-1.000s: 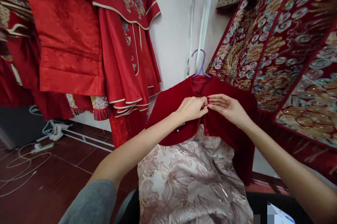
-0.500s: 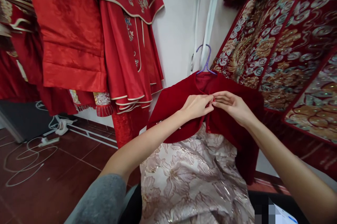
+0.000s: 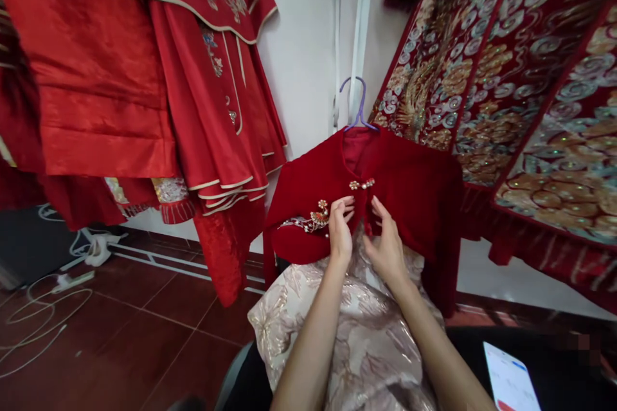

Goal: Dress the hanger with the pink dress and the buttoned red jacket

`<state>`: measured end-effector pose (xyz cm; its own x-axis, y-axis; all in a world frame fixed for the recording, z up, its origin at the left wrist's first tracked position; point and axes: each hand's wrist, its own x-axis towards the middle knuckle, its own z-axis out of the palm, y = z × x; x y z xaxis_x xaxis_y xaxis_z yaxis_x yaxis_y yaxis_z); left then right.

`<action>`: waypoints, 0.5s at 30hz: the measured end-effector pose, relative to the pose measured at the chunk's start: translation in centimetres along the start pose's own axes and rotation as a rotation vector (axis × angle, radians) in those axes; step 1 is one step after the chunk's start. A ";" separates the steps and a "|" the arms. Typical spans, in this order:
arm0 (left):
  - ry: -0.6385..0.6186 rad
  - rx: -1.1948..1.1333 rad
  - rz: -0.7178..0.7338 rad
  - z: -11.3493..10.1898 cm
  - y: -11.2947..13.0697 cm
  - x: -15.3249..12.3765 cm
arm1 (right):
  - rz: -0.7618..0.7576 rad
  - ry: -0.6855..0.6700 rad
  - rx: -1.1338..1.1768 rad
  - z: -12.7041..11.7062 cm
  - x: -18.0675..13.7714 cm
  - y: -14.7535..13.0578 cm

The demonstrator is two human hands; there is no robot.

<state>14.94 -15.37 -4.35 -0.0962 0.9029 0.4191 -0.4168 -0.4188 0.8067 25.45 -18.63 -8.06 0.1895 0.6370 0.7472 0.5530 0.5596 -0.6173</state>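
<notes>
A short dark red velvet jacket hangs on a purple hanger over a pale floral brocade dress. A beaded clasp at its neck is fastened, and gold embroidery runs along the left front. My left hand grips the left front edge below the clasp, fingers curled on the fabric. Just beside it, my right hand pinches the right front edge. Both hands meet at the jacket's opening.
Red satin garments hang at the left. Embroidered red and gold robes hang at the right. A white wall corner lies behind. White cables lie on the dark red tiled floor. A phone rests at the lower right.
Both hands have dropped from the neck clasp, which now shows fastened, to the front edges lower down. The view has shifted and my arms come in more from below.
</notes>
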 end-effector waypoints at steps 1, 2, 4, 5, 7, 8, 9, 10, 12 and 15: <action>-0.004 0.013 -0.005 -0.3 -0.1 -0.1 | 0.057 0.019 -0.051 -0.2 0.1 0.5; -0.031 0.019 -0.011 -0.6 0.0 -0.1 | 0.129 0.040 -0.088 -0.8 0.3 0.8; -0.101 -0.019 -0.024 -0.9 0.4 -0.2 | 0.265 0.098 -0.089 -2.7 1.1 0.8; -0.138 -0.067 -0.037 -0.9 0.5 -0.3 | 0.315 0.125 -0.033 -3.9 1.5 0.4; -0.203 -0.195 -0.092 -0.8 0.2 -0.6 | 0.388 0.101 0.221 -6.1 1.9 -1.1; -0.221 -0.249 -0.131 -0.6 -0.3 -0.7 | 0.423 0.036 0.373 -6.9 1.9 -2.0; -0.225 -0.280 -0.171 -0.5 -0.9 -0.9 | 0.446 -0.042 0.496 -7.3 1.8 -3.0; -0.222 -0.276 -0.201 -0.4 -1.6 -1.0 | 0.453 -0.115 0.578 -7.4 1.6 -3.9; -0.213 -0.161 -0.193 -0.3 -2.9 -1.4 | 0.425 -0.232 0.620 -6.6 1.2 -5.2; -0.166 0.147 -0.009 -0.4 -3.3 -2.1 | 0.359 -0.327 0.558 -4.3 0.7 -5.6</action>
<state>16.14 -15.83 -8.10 0.0623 0.8833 0.4646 -0.2796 -0.4314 0.8577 25.97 -23.66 -3.02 -0.0187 0.9084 0.4177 -0.0091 0.4176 -0.9086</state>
